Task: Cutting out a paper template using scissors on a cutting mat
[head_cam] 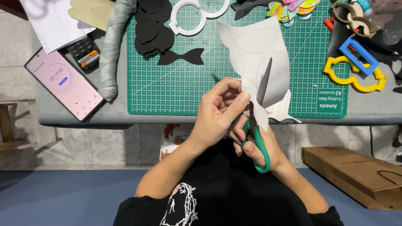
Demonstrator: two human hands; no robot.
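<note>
My left hand (217, 113) pinches the lower left edge of a grey felt sheet (255, 50) that has curved outlines drawn on it. My right hand (259, 144) grips green-handled scissors (257, 142), whose blades (264, 81) point up and away and sit in a cut through the sheet. The sheet is held upright above the near edge of a green cutting mat (176, 83). A pale piece hangs down behind the scissors, partly hidden by the hand.
Black felt cut-outs (153, 29), one a fish tail (182, 57), lie on the mat with white ring templates (188, 16). Yellow (356, 79), blue (358, 56) and tan templates sit at right. A phone (63, 83), a felt roll (111, 46) and papers lie left. A brown bag (356, 173) stands on the floor.
</note>
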